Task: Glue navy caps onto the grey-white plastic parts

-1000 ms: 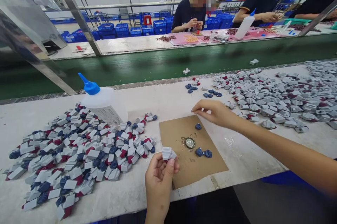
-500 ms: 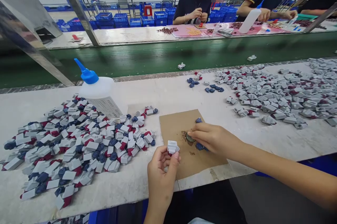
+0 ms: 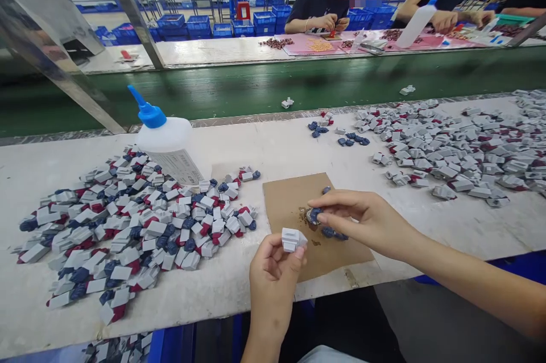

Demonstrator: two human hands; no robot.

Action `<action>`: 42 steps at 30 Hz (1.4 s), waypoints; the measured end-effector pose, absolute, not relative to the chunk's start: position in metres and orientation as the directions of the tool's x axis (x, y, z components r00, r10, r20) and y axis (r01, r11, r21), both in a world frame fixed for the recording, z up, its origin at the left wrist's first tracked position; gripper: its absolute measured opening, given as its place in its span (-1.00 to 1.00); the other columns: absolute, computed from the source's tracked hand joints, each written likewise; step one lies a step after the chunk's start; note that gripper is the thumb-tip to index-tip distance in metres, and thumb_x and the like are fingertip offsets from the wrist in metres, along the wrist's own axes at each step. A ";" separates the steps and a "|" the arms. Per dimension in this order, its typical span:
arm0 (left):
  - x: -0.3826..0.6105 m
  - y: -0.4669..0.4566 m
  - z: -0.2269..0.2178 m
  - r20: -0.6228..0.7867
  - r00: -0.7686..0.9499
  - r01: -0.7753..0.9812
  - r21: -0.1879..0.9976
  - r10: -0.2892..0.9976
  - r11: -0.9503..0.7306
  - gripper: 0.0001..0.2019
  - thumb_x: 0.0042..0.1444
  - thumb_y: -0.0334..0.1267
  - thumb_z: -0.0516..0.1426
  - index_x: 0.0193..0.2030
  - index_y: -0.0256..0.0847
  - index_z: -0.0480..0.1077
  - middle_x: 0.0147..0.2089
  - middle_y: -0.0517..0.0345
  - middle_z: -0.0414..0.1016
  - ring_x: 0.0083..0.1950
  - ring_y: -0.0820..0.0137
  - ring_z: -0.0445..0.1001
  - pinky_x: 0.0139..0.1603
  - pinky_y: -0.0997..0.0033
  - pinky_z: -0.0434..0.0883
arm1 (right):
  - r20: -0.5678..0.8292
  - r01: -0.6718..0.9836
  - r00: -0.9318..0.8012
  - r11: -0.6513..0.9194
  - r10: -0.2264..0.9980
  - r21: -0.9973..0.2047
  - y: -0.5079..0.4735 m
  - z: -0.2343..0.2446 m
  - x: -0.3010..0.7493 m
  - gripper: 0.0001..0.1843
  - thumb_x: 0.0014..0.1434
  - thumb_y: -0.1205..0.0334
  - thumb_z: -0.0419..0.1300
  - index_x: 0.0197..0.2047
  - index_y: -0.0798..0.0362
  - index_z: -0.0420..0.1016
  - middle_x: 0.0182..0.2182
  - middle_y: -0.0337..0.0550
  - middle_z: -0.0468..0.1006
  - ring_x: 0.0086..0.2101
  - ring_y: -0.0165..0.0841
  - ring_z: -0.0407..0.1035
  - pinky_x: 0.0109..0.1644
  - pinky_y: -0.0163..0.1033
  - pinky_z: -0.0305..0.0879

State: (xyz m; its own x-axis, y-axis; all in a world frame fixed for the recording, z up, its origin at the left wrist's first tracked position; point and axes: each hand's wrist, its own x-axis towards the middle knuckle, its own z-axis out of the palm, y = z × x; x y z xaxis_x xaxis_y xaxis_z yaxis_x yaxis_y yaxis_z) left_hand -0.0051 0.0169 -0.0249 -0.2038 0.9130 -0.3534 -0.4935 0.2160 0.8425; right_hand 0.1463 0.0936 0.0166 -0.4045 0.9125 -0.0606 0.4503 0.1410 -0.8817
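Note:
My left hand (image 3: 276, 272) is closed around a small grey plastic piece (image 3: 292, 239), holding it above the near edge of a brown cardboard sheet (image 3: 284, 198). Over the sheet, my right hand (image 3: 354, 215) pinches a small dark blue piece (image 3: 314, 215) between thumb and fingertips. That piece is at a bottle cap (image 3: 309, 214), which it partly covers; I cannot tell if they touch. Brown stains surround the cap. More dark blue pieces (image 3: 333, 232) lie on the cardboard beneath my right hand.
A heap of grey, red and blue pieces (image 3: 166, 226) covers the table's left, beside a white bottle with blue nozzle (image 3: 164, 138). Another heap (image 3: 452, 152) lies right. Beyond runs a green conveyor belt (image 3: 230, 85); people (image 3: 318, 1) work across it.
My right fingers have lifted slightly and spread at the cap, and the dark blue piece now shows between them. My left hand still holds the grey piece, turned slightly. The view has shifted a little.

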 end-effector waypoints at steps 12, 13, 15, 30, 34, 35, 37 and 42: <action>0.003 0.012 -0.013 -0.412 -0.170 -0.630 0.744 0.895 0.223 -0.84 -0.18 -0.28 0.31 -0.42 -0.26 0.51 -0.46 0.14 0.57 -0.41 0.47 0.52 -0.44 0.66 0.41 | -0.005 0.402 -0.402 0.172 0.916 -0.899 0.078 0.028 0.137 -0.83 0.02 0.13 0.25 -0.36 0.05 0.51 -0.40 -0.14 0.55 -0.41 -0.36 0.45 -0.37 -0.30 0.41; 0.003 0.012 -0.013 -0.410 -0.168 -0.619 0.751 0.896 0.228 -0.85 -0.17 -0.27 0.31 -0.41 -0.25 0.51 -0.45 0.15 0.57 -0.41 0.47 0.52 -0.44 0.65 0.41 | 0.009 0.405 -0.409 0.190 0.913 -0.894 0.078 0.029 0.136 -0.84 0.03 0.14 0.25 -0.37 0.06 0.50 -0.40 -0.15 0.55 -0.42 -0.37 0.44 -0.38 -0.32 0.41; 0.001 0.011 -0.013 -0.399 -0.168 -0.586 0.776 0.901 0.233 -0.85 -0.15 -0.27 0.30 -0.40 -0.24 0.51 -0.46 0.17 0.56 -0.41 0.49 0.51 -0.42 0.65 0.42 | 0.035 0.418 -0.438 0.238 0.898 -0.877 0.077 0.030 0.137 -0.86 0.05 0.17 0.24 -0.38 0.07 0.49 -0.42 -0.16 0.54 -0.45 -0.41 0.43 -0.41 -0.35 0.38; -0.013 0.007 -0.018 -0.311 -0.135 -0.328 0.910 0.941 0.254 -0.89 -0.05 -0.26 0.22 -0.36 -0.23 0.51 -0.44 0.13 0.56 -0.40 0.40 0.51 -0.32 0.53 0.44 | -0.046 0.305 -0.687 0.230 0.725 -0.924 0.080 0.017 0.134 -0.86 0.16 0.23 0.14 -0.39 0.10 0.34 -0.45 -0.18 0.49 -0.45 -0.46 0.39 -0.38 -0.38 0.30; -0.034 0.013 -0.028 -0.169 -0.204 -0.039 0.986 0.964 0.164 -0.72 0.03 -0.23 0.16 -0.09 -0.18 0.48 -0.21 0.03 0.57 -0.24 0.31 0.52 -0.26 0.46 0.43 | -0.097 0.282 -0.807 0.236 0.583 -0.930 0.104 0.019 0.115 -0.85 0.13 0.19 0.18 -0.29 0.11 0.42 -0.45 -0.21 0.51 -0.46 -0.48 0.39 -0.42 -0.42 0.30; -0.040 0.016 -0.031 -0.056 -0.255 0.104 0.991 0.965 0.085 -0.67 0.04 -0.25 0.14 -0.01 -0.15 0.43 -0.17 0.03 0.56 -0.20 0.30 0.51 -0.22 0.44 0.42 | -0.098 0.285 -0.849 0.293 0.519 -0.913 0.119 0.020 0.107 -0.81 0.10 0.15 0.20 -0.27 0.09 0.44 -0.47 -0.25 0.51 -0.48 -0.50 0.38 -0.43 -0.44 0.30; -0.048 0.024 -0.037 0.236 -0.295 0.448 0.890 0.926 -0.084 -0.63 0.06 -0.35 0.11 0.04 -0.10 0.40 -0.19 0.05 0.55 -0.18 0.29 0.47 -0.15 0.39 0.37 | -0.069 0.330 -0.865 0.460 0.497 -0.824 0.164 0.021 0.088 -0.76 0.10 0.06 0.18 -0.25 0.03 0.49 -0.45 -0.30 0.52 -0.46 -0.50 0.39 -0.38 -0.43 0.32; -0.051 0.042 -0.056 0.573 -0.189 0.935 0.354 0.798 -0.033 -0.73 -0.05 -0.41 0.17 -0.17 -0.14 0.51 -0.10 -0.10 0.53 -0.12 0.10 0.40 -0.12 0.23 0.28 | 0.151 0.668 -0.512 0.503 0.845 -0.549 0.315 0.011 0.041 -0.62 0.28 0.05 -0.06 -0.10 0.14 0.41 -0.15 -0.07 0.46 -0.18 -0.30 0.37 -0.10 -0.10 0.32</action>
